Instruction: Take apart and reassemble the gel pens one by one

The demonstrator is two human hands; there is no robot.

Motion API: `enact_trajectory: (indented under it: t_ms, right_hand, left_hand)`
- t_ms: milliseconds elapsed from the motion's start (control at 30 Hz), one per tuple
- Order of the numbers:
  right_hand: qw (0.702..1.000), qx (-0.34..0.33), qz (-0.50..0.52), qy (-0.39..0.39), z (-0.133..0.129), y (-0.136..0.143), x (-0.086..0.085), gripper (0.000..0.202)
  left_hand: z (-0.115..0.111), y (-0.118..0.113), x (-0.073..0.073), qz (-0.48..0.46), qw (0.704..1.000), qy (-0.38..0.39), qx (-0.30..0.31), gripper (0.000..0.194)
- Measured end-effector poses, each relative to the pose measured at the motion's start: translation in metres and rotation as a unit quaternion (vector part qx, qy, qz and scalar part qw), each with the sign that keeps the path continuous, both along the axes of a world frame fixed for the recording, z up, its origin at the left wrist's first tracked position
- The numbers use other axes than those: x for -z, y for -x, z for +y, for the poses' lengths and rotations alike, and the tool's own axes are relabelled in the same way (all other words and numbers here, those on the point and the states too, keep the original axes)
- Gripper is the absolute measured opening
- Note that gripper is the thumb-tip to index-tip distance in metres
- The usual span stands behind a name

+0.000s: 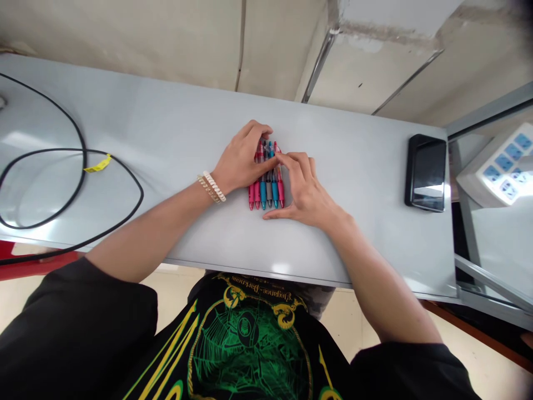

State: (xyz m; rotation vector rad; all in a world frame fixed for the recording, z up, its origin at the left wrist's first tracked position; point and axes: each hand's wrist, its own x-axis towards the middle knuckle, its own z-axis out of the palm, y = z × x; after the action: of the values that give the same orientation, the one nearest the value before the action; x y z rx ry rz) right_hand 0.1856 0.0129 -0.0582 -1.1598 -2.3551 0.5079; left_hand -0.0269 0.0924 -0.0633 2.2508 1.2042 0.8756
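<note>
Several click pens [268,191] lie side by side in a row on the light grey table, with pink, blue and grey grips and their tips towards me. My left hand [240,158] is at the row's left side, its fingers curled round the far ends and its thumb laid across the barrels. It hides part of the leftmost pens. At the right side is my right hand [303,186], thumb and fingers spread apart. Its index fingertip meets the left thumb near the rightmost pen, and its thumb reaches below the pen tips.
A black cable [139,191] with a yellow tag [98,163] loops over the table [187,116] at the left. A black boxy device with a glossy face [427,173] lies near the right edge. Beyond it is a white power strip [485,180]. A wall runs behind the table.
</note>
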Motion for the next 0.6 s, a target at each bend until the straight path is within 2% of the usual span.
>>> enact_trajectory:
  t_ms: [300, 600]
  right_hand:
    - [1.000, 0.009, -0.012, 0.008, 0.0003, 0.0009, 0.0009, 0.130]
    - [1.000, 0.016, -0.012, 0.004, 0.0001, 0.0015, 0.0036, 0.125]
  left_hand:
    - [0.0021, 0.0001, 0.0044, -0.005, 1.000, -0.019, 0.001, 0.041]
    - [0.0053, -0.0012, 0.0038, -0.014, 1.000, -0.007, 0.000, 0.047]
